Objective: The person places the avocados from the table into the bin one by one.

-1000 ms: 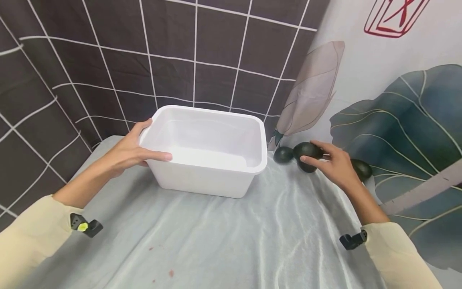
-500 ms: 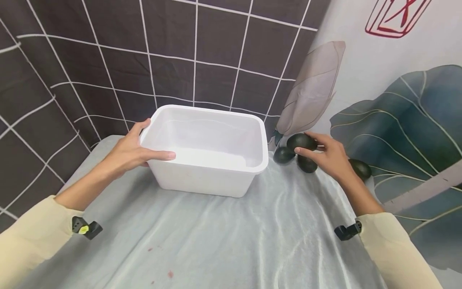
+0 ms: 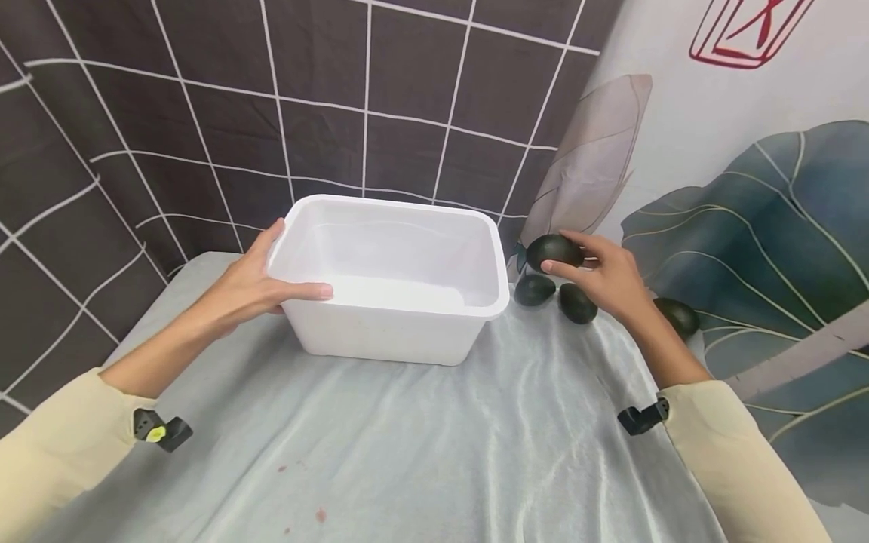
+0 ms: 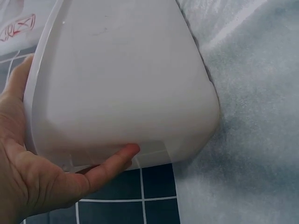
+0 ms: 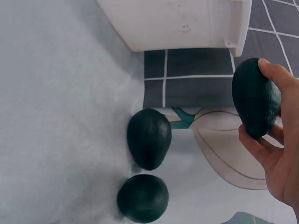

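Note:
A white plastic tub (image 3: pixel 380 332) stands at the back of the cloth-covered table, its inside bare. My left hand (image 3: pixel 254 279) grips the tub's left end, thumb along the front rim and fingers at the outer wall, as the left wrist view (image 4: pixel 56 177) also shows. Right of the tub, my right hand (image 3: pixel 607 271) pinches a dark green avocado (image 3: pixel 553 253) between thumb and fingers, held up off the table. In the right wrist view that avocado (image 5: pixel 254 98) is apart from the tub wall. Below it lie two more avocados, one (image 3: pixel 534 289) nearer the tub and another (image 3: pixel 578 303) beside it.
A further avocado (image 3: pixel 677 317) lies at the right edge, partly behind my right forearm. Pale grey-blue wrinkled cloth (image 3: pixel 407 445) covers the table. A dark tile-patterned curtain (image 3: pixel 326 136) hangs close behind the tub, and a leaf-printed sheet (image 3: pixel 760 226) hangs at the right.
My right hand has lifted the avocado up and leftward toward the tub, away from the ones lying below. My left hand stays on the tub's left end.

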A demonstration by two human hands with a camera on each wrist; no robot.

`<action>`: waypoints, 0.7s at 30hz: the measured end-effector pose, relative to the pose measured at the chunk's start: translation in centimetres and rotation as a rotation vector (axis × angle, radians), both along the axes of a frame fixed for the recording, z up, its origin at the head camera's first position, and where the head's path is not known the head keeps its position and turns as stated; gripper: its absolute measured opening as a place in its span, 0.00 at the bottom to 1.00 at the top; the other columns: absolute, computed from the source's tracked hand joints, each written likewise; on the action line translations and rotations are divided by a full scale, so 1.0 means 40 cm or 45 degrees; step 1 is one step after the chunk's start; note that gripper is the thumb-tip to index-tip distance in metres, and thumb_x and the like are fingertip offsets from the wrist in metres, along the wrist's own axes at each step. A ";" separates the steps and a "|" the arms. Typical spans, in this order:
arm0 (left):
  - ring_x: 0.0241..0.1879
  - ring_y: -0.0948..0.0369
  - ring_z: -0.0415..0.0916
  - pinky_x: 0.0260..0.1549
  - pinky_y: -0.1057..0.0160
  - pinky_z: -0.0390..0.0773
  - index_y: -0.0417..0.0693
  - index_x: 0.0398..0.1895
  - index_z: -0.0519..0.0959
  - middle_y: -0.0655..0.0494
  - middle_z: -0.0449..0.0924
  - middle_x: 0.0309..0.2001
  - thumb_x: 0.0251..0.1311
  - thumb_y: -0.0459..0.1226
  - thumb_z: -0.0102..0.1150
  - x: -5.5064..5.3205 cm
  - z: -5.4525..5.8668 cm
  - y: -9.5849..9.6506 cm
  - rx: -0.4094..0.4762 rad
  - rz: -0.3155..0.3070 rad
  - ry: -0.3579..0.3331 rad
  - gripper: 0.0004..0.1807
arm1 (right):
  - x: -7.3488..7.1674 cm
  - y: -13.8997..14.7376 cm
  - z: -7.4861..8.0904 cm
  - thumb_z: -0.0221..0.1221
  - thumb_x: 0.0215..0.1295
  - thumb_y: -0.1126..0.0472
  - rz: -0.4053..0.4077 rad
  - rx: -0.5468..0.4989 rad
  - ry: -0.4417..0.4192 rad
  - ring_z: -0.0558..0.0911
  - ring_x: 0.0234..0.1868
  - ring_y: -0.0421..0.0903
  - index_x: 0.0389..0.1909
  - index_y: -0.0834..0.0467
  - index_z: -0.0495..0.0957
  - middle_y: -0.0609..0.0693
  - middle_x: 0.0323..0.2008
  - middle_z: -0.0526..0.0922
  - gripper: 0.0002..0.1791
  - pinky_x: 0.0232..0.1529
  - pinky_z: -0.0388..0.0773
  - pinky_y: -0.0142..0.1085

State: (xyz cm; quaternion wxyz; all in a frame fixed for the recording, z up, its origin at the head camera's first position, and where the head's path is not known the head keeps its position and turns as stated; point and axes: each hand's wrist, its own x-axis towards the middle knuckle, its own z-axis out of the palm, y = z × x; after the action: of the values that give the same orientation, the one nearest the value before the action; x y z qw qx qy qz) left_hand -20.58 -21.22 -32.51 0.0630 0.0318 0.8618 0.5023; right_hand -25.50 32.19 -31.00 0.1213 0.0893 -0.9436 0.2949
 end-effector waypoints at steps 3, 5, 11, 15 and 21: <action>0.77 0.44 0.71 0.49 0.53 0.86 0.67 0.95 0.26 0.38 0.60 0.88 0.62 0.51 0.84 -0.003 -0.002 -0.003 0.020 -0.022 -0.006 0.78 | -0.006 -0.009 0.008 0.77 0.69 0.39 0.017 -0.012 0.031 0.89 0.66 0.66 0.79 0.47 0.81 0.58 0.73 0.85 0.40 0.60 0.83 0.46; 0.76 0.43 0.72 0.49 0.52 0.86 0.67 0.95 0.27 0.38 0.61 0.87 0.62 0.50 0.85 -0.004 -0.001 -0.004 0.029 -0.023 -0.013 0.78 | -0.011 -0.013 0.013 0.78 0.69 0.40 0.024 -0.027 0.049 0.89 0.65 0.65 0.78 0.47 0.82 0.57 0.72 0.86 0.39 0.55 0.80 0.33; 0.78 0.44 0.71 0.56 0.48 0.87 0.63 0.96 0.29 0.38 0.56 0.89 0.60 0.54 0.86 -0.002 0.011 -0.008 -0.040 -0.003 -0.068 0.79 | -0.016 -0.032 0.037 0.81 0.65 0.41 0.025 -0.073 0.069 0.90 0.64 0.59 0.76 0.46 0.84 0.54 0.70 0.88 0.39 0.49 0.74 0.20; 0.77 0.44 0.72 0.58 0.46 0.88 0.63 0.96 0.31 0.37 0.58 0.88 0.58 0.55 0.87 -0.006 0.014 -0.010 -0.060 0.002 -0.081 0.79 | -0.020 -0.050 0.049 0.83 0.63 0.44 0.039 -0.104 0.090 0.90 0.61 0.56 0.73 0.46 0.86 0.52 0.67 0.90 0.37 0.55 0.80 0.25; 0.76 0.43 0.74 0.58 0.45 0.89 0.64 0.96 0.32 0.35 0.60 0.87 0.57 0.56 0.87 -0.008 0.012 -0.011 -0.078 0.016 -0.081 0.80 | -0.028 -0.080 0.063 0.84 0.61 0.44 0.060 -0.112 0.069 0.89 0.62 0.56 0.72 0.46 0.87 0.53 0.67 0.89 0.38 0.56 0.80 0.31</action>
State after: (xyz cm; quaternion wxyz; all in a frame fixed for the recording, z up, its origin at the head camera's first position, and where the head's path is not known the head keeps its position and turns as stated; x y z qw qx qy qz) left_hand -20.91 -21.67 -32.03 0.0884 0.0085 0.8744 0.4770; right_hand -26.62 28.97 -28.47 0.1436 0.1142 -0.9237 0.3362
